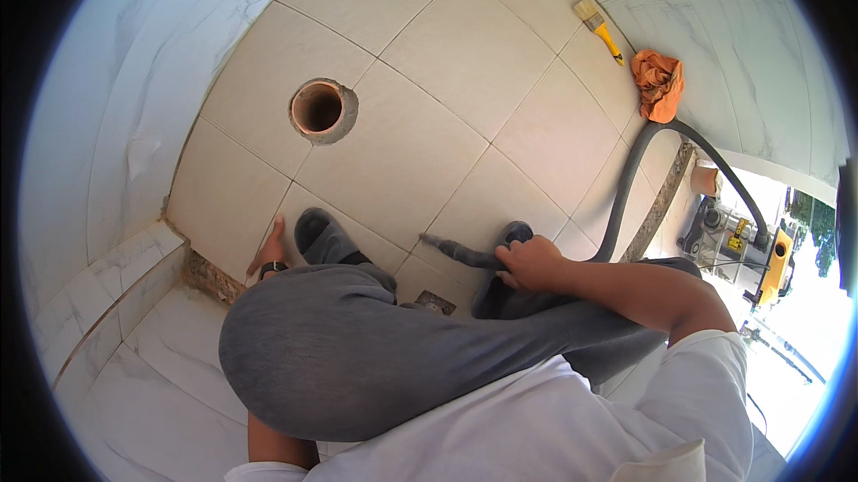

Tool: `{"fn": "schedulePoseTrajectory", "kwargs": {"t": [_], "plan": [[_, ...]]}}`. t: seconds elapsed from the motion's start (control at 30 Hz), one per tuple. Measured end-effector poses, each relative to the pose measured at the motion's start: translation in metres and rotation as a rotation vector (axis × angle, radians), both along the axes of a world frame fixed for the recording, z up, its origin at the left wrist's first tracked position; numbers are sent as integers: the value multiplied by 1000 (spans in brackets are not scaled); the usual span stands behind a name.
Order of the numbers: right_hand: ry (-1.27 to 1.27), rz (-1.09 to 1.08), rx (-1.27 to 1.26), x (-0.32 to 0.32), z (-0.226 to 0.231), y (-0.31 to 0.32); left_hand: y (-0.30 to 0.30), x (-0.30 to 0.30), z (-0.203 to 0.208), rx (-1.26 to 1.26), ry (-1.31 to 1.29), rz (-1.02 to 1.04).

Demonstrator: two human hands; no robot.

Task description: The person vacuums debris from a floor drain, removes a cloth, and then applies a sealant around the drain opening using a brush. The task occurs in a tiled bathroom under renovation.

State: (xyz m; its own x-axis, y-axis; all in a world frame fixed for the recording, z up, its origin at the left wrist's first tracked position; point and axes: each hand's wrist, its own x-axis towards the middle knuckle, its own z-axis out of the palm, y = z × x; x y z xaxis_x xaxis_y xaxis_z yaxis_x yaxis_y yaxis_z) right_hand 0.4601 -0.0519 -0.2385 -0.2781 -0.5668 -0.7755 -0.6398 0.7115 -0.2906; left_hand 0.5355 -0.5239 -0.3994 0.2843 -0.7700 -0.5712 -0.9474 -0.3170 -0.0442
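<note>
I am crouched on a beige tiled floor (447, 62). My right hand (529, 262) grips a dark vacuum nozzle (456, 251), whose tip rests on a grout line between my feet. Its grey hose (626, 187) curves away to the right toward a yellow vacuum unit (773, 269). My left hand (269, 254) lies flat on the floor next to my dark left shoe (320, 234), holding nothing; a black watch sits on the wrist. My grey-trousered knees hide the floor beneath me.
A round open drain pipe (320, 109) sits in the floor ahead. A yellow-handled paintbrush (597, 26) and an orange rag (660, 82) lie at the far right by the marble wall. A raised marble step (125, 268) runs along the left.
</note>
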Motion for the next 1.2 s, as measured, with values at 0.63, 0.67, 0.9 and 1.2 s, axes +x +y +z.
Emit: {"fn": "schedulePoseTrajectory", "kwargs": {"t": [0.63,0.67,0.9,1.2], "plan": [[212,-538,76,-58,-5,58,16,1,5,-21,38,-27],[174,-437,57,-47,-5,55,16,0,5,-23,37,-32],[267,-602,103,-58,-4,86,18,-8,12,-39,1,-99],[232,-575,173,-53,1,118,14,-13,2,-107,146,-689]]}}
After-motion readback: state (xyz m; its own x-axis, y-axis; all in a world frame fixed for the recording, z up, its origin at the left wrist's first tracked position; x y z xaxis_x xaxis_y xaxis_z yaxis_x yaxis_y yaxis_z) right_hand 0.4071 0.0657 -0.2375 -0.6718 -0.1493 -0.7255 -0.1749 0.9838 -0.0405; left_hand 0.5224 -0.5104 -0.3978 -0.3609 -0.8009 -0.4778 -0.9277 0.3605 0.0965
